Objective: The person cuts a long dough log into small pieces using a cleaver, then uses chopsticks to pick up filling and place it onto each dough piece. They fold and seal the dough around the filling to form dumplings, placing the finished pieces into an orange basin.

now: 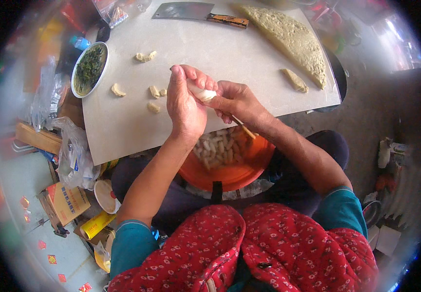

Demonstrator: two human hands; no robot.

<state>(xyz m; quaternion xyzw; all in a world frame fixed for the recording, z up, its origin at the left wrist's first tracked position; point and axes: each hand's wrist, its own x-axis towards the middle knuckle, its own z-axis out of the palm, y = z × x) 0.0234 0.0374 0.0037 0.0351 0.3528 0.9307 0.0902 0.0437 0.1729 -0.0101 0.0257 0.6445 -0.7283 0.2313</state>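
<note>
My left hand (pixel 186 104) is raised above the near edge of the board, its fingers curled around a pale, rounded dough piece (pixel 206 95). The thumb and fingers of my right hand (pixel 237 99) meet at the end of that piece. A thin wooden stick (pixel 246 129), perhaps a chopstick, is also gripped in my right hand and points down toward me. Below both hands sits an orange plastic basin (pixel 228 185) between my legs. Many whitish elongated pieces (pixel 214 149) lie inside it, partly hidden by my right wrist and the board.
On the pale board (pixel 130 127) lie several small dough pieces (pixel 153 107), a cleaver (pixel 195 11), a big dough slab (pixel 287 42) and a cut dough strip (pixel 295 80). A white bowl of chopped greens (pixel 91 67) stands at its left edge. Plastic bags (pixel 73 153) and a cardboard box (pixel 68 202) crowd the left.
</note>
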